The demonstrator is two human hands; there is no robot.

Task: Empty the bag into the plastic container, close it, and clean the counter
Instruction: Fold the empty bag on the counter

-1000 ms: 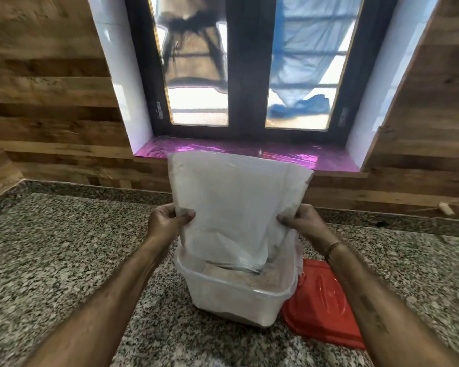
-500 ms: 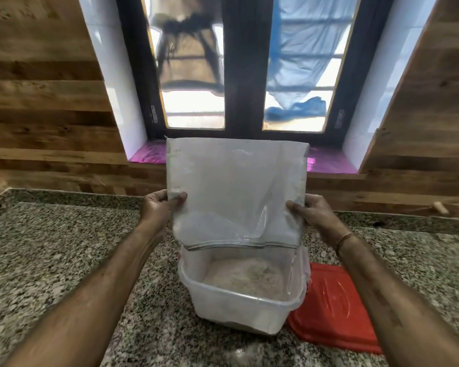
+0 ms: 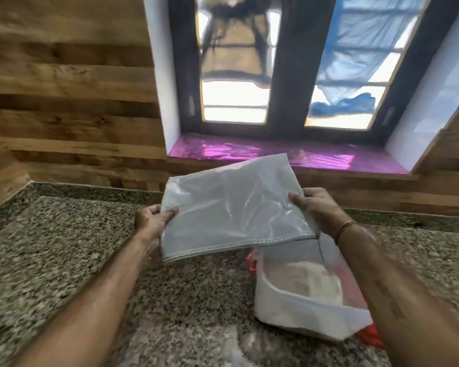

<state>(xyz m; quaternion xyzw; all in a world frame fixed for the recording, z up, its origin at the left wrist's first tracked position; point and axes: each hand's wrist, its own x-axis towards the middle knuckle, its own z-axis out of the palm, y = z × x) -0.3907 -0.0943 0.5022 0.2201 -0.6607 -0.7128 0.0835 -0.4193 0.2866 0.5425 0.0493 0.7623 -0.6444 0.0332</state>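
Limp clear plastic bag [image 3: 233, 207], granite counter [image 3: 64, 247]

On the table [image 3: 64, 260], container [image 3: 302, 313] at right with powder [image 3: 300, 280] inside, lid [image 3: 371, 337] at its near right corner, bag [image 3: 233, 207] held above, right corner over the container, left grip [image 3: 150, 221] on its left edge, right grip [image 3: 318, 210] on its right edge, window sill [image 3: 249, 152] behind

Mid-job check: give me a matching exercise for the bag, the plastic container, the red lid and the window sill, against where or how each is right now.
Things:
1 bag
2 plastic container
3 red lid
4 window sill

States:
A open, pale powder inside
B shiny purple
C gripped in the air by left hand and right hand
D mostly hidden by the container

Pairs: 1-C; 2-A; 3-D; 4-B
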